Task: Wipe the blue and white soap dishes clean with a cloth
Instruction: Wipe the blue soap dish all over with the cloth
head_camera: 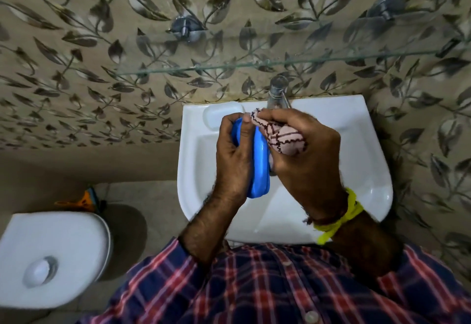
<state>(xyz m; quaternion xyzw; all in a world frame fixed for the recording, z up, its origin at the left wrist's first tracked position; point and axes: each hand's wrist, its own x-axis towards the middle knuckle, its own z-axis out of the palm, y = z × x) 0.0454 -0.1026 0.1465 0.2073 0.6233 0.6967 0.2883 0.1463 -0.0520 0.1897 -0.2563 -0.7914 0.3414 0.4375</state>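
The left hand (235, 155) curls around the blue soap dish (260, 168), holding it on edge above the basin so one broad face turns toward the other hand. The right hand (303, 155) bunches a pink checked cloth (280, 136) in its fingers and presses the wad against that face; a tight wad probably gives firmer rubbing than a loose sheet. Both hands meet over the white sink (356, 145), likely so any drips or grime fall into it. The white soap dish (221, 116) sits on the sink's back left ledge, just beside the tap (277, 94), untouched and seemingly waiting its turn. A yellow band (341, 216) circles the right wrist. A toilet tank lid (51, 257) lies lower left.
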